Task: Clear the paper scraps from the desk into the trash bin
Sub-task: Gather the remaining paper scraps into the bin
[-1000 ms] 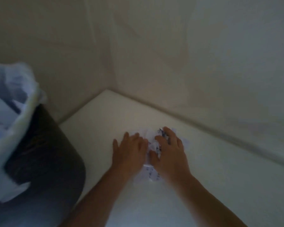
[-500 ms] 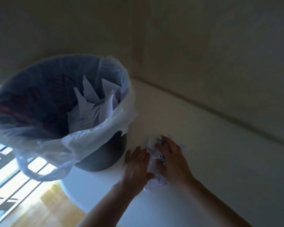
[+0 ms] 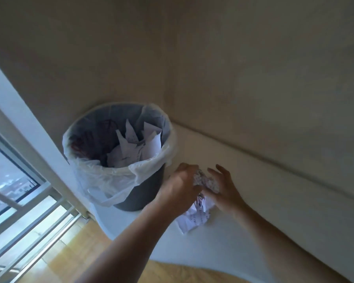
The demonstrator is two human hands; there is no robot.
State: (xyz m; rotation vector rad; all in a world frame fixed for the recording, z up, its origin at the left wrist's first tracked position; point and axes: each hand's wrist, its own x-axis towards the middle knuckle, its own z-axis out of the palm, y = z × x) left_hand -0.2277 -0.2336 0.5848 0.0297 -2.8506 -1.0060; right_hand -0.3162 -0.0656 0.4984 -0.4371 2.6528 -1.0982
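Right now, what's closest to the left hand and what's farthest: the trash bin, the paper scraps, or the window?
1. Paper scraps: touching the left hand, between both hands.
2. Trash bin: just left of it, on the desk.
3. Window: far left, beyond the bin.

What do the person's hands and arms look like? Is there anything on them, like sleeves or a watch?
Both arms are bare up to the picture's edge: no sleeves show. The left hand and right hand wear no gloves, and no watch, bracelet or ring can be seen.

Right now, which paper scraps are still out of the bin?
The crumpled printed scraps gathered between the left hand and right hand over the desk; the other scraps already stand inside the lined trash bin.
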